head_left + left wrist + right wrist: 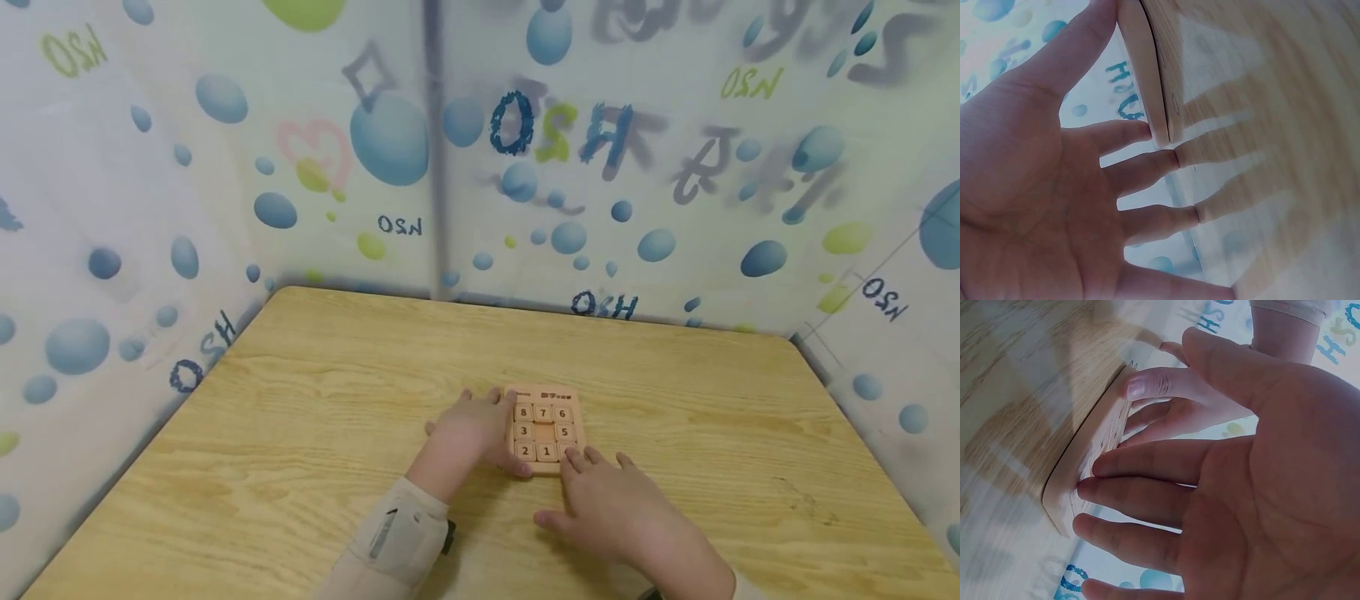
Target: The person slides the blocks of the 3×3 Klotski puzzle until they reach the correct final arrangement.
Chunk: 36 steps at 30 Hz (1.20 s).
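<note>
A pale wooden number slide puzzle (544,432) lies flat on the table, its middle slot bare. Tiles 8, 7 and 6 fill the top row, 3 and 5 flank the slot, and 2 and 1 sit below. My left hand (468,429) holds the frame along its left side, thumb at the near left corner and index finger by the far left corner. The other left fingers spread over the tabletop. At the near right corner, the fingertips of my right hand (611,504) rest on the last tile (1079,501) and partly hide it; the right thumb is held apart.
The wood-grain table (337,358) reaches to a patterned curtain (480,192) behind and at both sides. A pale sleeve (390,533) with a dark strap covers the left forearm.
</note>
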Tool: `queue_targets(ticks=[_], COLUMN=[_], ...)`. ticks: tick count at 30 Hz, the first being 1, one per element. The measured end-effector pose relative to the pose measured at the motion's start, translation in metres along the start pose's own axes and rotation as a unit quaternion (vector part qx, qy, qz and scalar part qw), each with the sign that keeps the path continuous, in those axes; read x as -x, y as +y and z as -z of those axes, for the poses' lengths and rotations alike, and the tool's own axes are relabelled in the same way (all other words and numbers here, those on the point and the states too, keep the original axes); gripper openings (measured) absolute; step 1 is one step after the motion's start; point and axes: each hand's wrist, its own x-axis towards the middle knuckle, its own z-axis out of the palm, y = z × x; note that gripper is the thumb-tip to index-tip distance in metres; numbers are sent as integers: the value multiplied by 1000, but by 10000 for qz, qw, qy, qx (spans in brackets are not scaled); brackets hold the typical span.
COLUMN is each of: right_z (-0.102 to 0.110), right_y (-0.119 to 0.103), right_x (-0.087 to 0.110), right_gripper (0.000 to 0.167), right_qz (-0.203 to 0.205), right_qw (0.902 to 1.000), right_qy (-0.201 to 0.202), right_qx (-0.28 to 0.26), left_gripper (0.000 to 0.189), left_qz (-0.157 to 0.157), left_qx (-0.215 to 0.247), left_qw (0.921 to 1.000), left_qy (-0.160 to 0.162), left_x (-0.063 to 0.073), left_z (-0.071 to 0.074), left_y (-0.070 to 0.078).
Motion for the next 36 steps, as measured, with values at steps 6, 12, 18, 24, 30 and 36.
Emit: queue_targets(ticks=[6, 12, 18, 24, 30, 36], right_z=[-1, 0, 1, 1, 1, 3], right_y=[0, -1, 0, 2, 2, 3], right_x=[0, 1, -1, -1, 1, 0], right_gripper=[92, 93, 91, 90, 90, 91], right_qz=[-10, 9, 36, -33, -39, -76], right_qw=[10000, 10000, 10000, 10000, 9999, 10000], right_qy=[-24, -13, 47, 69, 95, 10], right_qx=[36, 16, 16, 20, 45, -12], left_gripper=[119, 119, 118, 119, 118, 117], left_qz=[18, 17, 34, -8, 22, 42], left_qx=[2, -23, -14, -27, 36, 26], left_qw=[10000, 10000, 10000, 10000, 10000, 10000], left_qy=[0, -14, -24, -43, -27, -35], left_x=[0, 1, 2, 3, 3, 4], left_z=[0, 0, 1, 2, 3, 4], left_y=[0, 0, 1, 2, 1, 1])
